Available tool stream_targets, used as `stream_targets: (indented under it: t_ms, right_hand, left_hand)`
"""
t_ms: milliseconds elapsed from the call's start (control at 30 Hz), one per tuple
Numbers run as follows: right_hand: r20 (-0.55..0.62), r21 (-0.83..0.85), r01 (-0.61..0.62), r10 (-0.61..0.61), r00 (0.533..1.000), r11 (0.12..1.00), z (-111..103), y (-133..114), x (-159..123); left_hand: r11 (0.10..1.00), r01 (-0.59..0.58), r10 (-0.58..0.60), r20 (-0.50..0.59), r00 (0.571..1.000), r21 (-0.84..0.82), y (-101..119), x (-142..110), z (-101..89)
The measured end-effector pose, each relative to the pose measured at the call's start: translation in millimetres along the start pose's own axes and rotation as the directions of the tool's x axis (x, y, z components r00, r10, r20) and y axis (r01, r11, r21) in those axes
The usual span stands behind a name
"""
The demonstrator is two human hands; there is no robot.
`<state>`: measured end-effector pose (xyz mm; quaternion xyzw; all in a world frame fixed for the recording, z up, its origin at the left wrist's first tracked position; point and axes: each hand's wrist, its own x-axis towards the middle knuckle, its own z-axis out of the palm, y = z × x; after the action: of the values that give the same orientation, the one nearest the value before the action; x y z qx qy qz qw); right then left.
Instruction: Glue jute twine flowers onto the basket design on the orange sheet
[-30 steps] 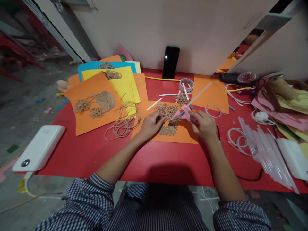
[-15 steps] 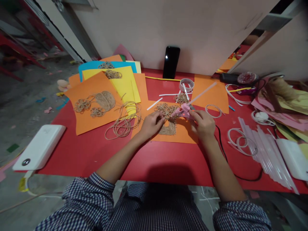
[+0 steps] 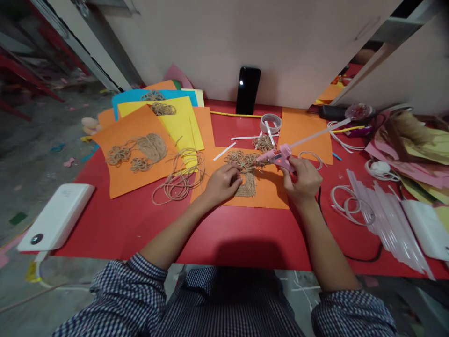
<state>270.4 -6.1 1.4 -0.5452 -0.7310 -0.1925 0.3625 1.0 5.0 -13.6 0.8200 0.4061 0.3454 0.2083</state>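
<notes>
My right hand (image 3: 304,183) grips a pink hot glue gun (image 3: 283,157) by its handle. A long clear glue stick (image 3: 321,132) pokes out of its back end. The nozzle points left, just beside a piece made of brown twine flowers (image 3: 238,159) with a woven twine base (image 3: 246,186). That piece lies on an orange sheet (image 3: 270,194). My left hand (image 3: 222,183) has thumb and fingers closed at the piece's left edge, partly covering it. Behind the glue gun lies another looped twine flower (image 3: 263,142).
Loose twine (image 3: 178,180) and finished twine shapes on orange paper (image 3: 122,180) lie to the left. A phone (image 3: 248,91) leans on the wall behind a tape roll (image 3: 271,123). Glue sticks (image 3: 382,220) and coiled cables lie right. A white power bank (image 3: 59,215) sits at the left edge.
My right hand has drawn the glue gun back to the right, away from the twine flowers, and its glue stick now tilts lower. My left hand stays nearly in place.
</notes>
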Motion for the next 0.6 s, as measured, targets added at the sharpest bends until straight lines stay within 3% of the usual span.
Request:
stream_targets:
  t_ms: [133,333,600]
  right_hand:
    - [0.037,0.035,-0.049,0.047,0.998,0.998,0,0,0]
    - [0.086,0.021,-0.234,0.232,0.969,0.972,1,1,-1]
    - [0.113,0.001,-0.525,0.522,0.846,0.851,6,31,-3]
  left_hand:
    - [0.997,-0.057,0.056,0.026,0.998,0.06,0,0,-0.2]
    - [0.99,-0.097,0.093,0.05,0.994,0.102,-3,0,0.5]
    - [0.99,-0.105,0.099,0.067,0.993,0.09,0,0,-1.8]
